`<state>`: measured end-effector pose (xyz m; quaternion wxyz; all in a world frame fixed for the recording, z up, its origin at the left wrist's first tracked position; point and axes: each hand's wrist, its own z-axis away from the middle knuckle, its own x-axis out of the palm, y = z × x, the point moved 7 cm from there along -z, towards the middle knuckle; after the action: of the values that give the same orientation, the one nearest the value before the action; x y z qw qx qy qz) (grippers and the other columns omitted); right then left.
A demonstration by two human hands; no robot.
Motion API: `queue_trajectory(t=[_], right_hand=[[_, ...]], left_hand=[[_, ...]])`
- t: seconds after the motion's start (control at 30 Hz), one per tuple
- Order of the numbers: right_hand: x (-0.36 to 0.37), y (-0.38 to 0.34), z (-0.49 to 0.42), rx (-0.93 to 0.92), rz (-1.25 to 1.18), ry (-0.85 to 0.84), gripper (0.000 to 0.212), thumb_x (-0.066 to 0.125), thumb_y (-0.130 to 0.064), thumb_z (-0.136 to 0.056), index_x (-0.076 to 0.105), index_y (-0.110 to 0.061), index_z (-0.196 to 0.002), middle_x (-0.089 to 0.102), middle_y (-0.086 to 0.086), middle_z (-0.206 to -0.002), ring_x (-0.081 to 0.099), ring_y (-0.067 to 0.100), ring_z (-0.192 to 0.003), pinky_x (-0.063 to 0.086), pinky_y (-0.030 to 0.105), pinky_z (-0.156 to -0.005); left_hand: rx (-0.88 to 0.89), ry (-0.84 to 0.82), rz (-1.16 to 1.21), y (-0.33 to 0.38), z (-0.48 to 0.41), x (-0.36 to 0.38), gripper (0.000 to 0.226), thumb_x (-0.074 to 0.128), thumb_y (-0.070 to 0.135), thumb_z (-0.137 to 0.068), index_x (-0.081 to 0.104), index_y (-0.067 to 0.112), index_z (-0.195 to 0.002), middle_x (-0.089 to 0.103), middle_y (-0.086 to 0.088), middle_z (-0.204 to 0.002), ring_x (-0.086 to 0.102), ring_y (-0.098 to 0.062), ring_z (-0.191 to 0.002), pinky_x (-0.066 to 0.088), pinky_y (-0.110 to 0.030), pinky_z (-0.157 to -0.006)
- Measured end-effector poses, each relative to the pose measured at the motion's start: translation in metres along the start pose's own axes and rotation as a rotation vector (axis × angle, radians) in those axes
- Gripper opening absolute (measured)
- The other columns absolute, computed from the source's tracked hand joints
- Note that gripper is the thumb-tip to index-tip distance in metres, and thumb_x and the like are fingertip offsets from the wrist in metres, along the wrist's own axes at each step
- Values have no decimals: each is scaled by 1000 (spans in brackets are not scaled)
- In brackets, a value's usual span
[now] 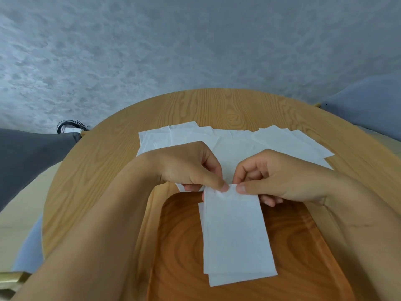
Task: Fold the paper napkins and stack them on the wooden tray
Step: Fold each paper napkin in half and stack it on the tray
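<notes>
A folded white paper napkin (235,233) hangs lengthwise over the dark wooden tray (182,242) at the near edge of the table. My left hand (191,166) and my right hand (273,177) both pinch its far end between thumb and fingers. Another napkin edge shows just under it on the left side. Several unfolded white napkins (234,144) lie spread in an overlapping row on the table beyond my hands.
The round light wooden table (97,170) carries everything. A dark grey cushion (28,157) sits at the left, a blue-grey chair (366,105) at the right. Black cables (69,126) lie on the grey floor beyond the table's left edge.
</notes>
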<state>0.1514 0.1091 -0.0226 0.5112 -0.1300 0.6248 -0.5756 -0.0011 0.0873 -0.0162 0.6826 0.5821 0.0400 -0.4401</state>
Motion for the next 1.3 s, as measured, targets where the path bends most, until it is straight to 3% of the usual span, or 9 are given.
queue_trajectory(t=[0.13,0.27,0.37,0.6,0.77,0.9,1.0,1.1,1.3], right_hand=[[0,1,-3,-13,-16,16,10,70,-25,-98,78,-20,-93,69,10,-72,53,6,-49,41,18,-46],[2,1,-4,-27,6,10,10,70,-26,-99,78,-21,-93,69,25,-78,52,8,-49,41,19,-47],[4,2,-5,-46,31,18,8,70,-27,-98,77,-24,-93,67,28,-78,52,12,-51,41,21,-47],[-17,-5,-5,-188,220,310,12,74,-45,-89,81,-39,-96,74,-19,-78,60,3,-59,46,12,-57],[-43,17,-8,-98,299,614,17,79,-40,-85,78,-38,-102,72,-16,-100,65,4,-93,52,22,-79],[-40,26,-16,-41,368,611,40,82,-33,-86,71,-30,-125,62,-14,-129,54,7,-124,43,30,-107],[-37,30,-21,-7,405,566,52,83,-36,-85,66,-27,-133,59,-14,-137,50,7,-130,37,24,-106],[-35,34,-23,9,425,565,55,84,-38,-84,65,-27,-135,58,-15,-137,49,7,-129,37,24,-103],[-37,36,-24,17,429,591,55,84,-38,-84,65,-27,-135,59,-12,-137,50,11,-129,41,29,-105]], left_hand=[[12,-17,11,0,2,-1,29,74,22,-92,75,24,-64,60,11,-49,45,-6,-45,45,-10,-61],[0,-2,3,-1,1,-1,31,73,28,-93,74,9,-70,61,-11,-58,43,-13,-50,42,-20,-60],[-8,87,-18,-1,-2,-7,35,70,42,-92,76,21,-66,60,3,-55,42,-9,-49,38,-17,-54],[32,472,-81,-12,-15,-33,26,72,32,-96,77,15,-76,67,7,-59,51,-1,-48,39,-8,-51],[-1,701,-196,-27,-16,-45,11,79,34,-90,78,23,-93,74,11,-92,65,-5,-78,46,-15,-67],[-83,693,-297,-34,-18,-43,39,84,44,-83,71,30,-117,59,14,-122,52,-8,-114,40,-20,-87],[-116,627,-327,-35,-22,-35,55,84,50,-81,65,33,-130,58,9,-140,51,-15,-129,43,-35,-106],[-128,654,-343,-33,-22,-34,56,83,48,-82,64,31,-132,62,7,-137,55,-18,-128,45,-45,-111],[-183,780,-341,-38,-20,-44,37,83,47,-83,71,28,-112,64,3,-129,56,-19,-121,50,-36,-98]])
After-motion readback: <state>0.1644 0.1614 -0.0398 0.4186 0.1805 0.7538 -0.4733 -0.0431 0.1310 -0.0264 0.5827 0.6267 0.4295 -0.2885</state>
